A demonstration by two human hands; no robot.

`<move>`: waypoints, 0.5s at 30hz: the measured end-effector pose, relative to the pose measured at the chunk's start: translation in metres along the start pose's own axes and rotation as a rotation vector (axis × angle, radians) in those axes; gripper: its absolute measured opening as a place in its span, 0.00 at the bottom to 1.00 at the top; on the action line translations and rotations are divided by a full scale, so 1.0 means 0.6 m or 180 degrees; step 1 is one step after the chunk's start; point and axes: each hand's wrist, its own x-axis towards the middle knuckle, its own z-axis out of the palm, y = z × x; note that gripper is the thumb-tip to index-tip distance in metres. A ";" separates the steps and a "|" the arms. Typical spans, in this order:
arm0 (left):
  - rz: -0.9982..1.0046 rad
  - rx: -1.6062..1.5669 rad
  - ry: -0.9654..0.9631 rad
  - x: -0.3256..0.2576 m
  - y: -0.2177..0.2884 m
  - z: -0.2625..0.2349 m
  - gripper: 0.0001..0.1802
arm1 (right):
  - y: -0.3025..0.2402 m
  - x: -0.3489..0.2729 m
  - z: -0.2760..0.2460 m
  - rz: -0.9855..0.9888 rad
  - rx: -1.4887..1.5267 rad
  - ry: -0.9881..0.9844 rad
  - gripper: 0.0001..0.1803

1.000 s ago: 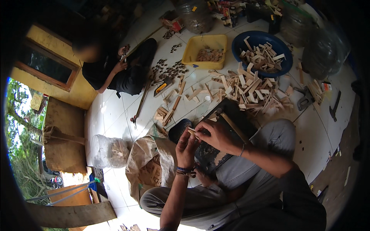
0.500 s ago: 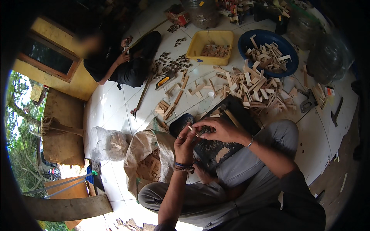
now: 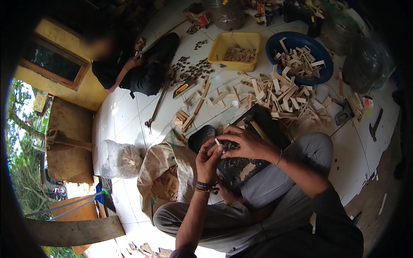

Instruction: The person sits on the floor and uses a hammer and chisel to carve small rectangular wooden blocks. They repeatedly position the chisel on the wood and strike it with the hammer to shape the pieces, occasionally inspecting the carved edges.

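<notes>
A small pale wooden piece (image 3: pixel 217 141) is pinched upright between the thumb and fingers of my left hand (image 3: pixel 208 164). From the other side my right hand (image 3: pixel 251 146) curves in, its fingertips closed on the same piece. Both hands are above a black board (image 3: pixel 275 133) strewn with shavings, which lies by my crossed legs. A tool with a wooden handle (image 3: pixel 260 130) rests on that board. Beside the left fingers is a small dark tray (image 3: pixel 195 139). An open woven sack (image 3: pixel 148 185) with wooden pieces inside stands left of my left wrist.
Loose wooden blocks (image 3: pixel 282 96) are heaped beyond the board, near a blue basin (image 3: pixel 329 71) and a yellow tub (image 3: pixel 236 38). A staple gun (image 3: pixel 344 114) and a hammer (image 3: pixel 375 125) lie at right. Another person (image 3: pixel 146 77) sits at far left, hands raised.
My hands have shifted slightly right, still together at the small wooden piece, whose tip now shows above my left thumb. The other person's hands have moved a little.
</notes>
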 end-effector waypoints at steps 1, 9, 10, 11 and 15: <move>-0.0048 0.0011 -0.0014 -0.002 0.003 0.002 0.26 | 0.000 0.000 0.000 -0.0004 -0.0025 0.0025 0.32; -0.0284 0.0088 -0.0125 -0.009 0.018 0.005 0.27 | 0.000 0.002 -0.003 -0.0186 -0.0106 0.0119 0.30; -0.0334 0.0120 -0.0134 -0.008 0.020 0.002 0.27 | -0.001 0.002 -0.003 -0.0223 -0.0130 0.0144 0.30; -0.0398 0.0116 -0.0165 -0.006 0.023 -0.001 0.27 | -0.002 0.002 -0.003 -0.0267 -0.0139 0.0172 0.31; -0.0683 -0.0101 -0.0203 -0.004 0.031 -0.008 0.27 | -0.010 0.004 -0.001 -0.0380 -0.0146 0.0338 0.31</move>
